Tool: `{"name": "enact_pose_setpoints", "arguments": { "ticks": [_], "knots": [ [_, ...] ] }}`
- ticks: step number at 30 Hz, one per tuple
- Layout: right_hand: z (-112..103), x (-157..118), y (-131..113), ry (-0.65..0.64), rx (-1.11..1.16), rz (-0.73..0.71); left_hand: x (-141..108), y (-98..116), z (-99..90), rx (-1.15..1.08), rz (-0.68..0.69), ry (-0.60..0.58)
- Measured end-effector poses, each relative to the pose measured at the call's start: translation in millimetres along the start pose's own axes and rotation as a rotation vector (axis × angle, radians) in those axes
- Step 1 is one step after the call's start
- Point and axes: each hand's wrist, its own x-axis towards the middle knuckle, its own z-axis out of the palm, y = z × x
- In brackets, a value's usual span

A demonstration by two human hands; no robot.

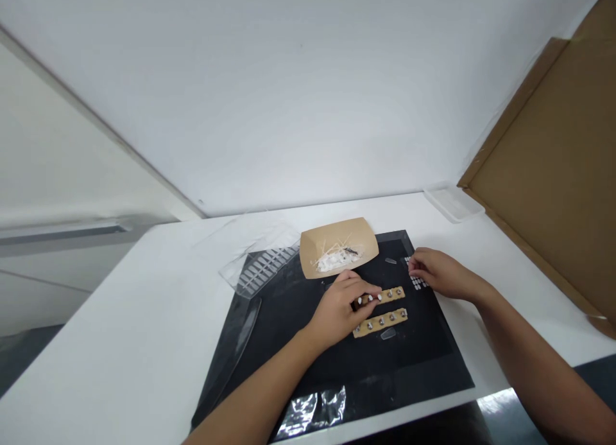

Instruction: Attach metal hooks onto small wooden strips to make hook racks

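My left hand [342, 305] closes round the left end of a tan strip [384, 297] carrying a row of round metal studs. Small white oval pieces top the strip's left studs, while its right studs show bare metal. Just below lies a second tan strip [375, 326] with similar studs, and a clear nail tip [388, 334] rests by its lower edge. To the right, my right hand [436, 273] has its fingers pinched together over a sheet of white oval stickers [418, 282]. Whatever is between those fingertips is too small to make out.
A tan paper tray [315, 235] with white bits and thin sticks stands behind the hands. A clear case of nail tips [264, 270] lies left of it. Black sheeting [289, 342] covers part of the white table [120, 316]. A clear plastic box [455, 203] sits beside tall cardboard [553, 149].
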Motion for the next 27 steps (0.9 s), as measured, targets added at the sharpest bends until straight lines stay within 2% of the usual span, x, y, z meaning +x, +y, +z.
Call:
{"name": "enact_pose_setpoints", "arguments": {
  "ticks": [7, 12, 17, 27],
  "knots": [
    [-2.1, -3.6, -6.1, 0.043, 0.014, -0.016, 1.0, -0.2, 0.4, -0.019, -0.034, -0.041],
    [-4.8, -7.5, -28.9, 0.060, 0.115, -0.110, 1.6, 2.4, -1.0, -0.014, -0.045, -0.040],
    [-4.8, -11.2, -51.0, 0.009, 0.190, -0.199, 1.3, 1.9, 0.1, -0.039, -0.046, -0.038],
    [-1.6, -8.2, -53.8, -0.050, 0.145, -0.171, 2.9, 3.3, 0.9, -0.038, -0.077, -0.040]
  ]
}}
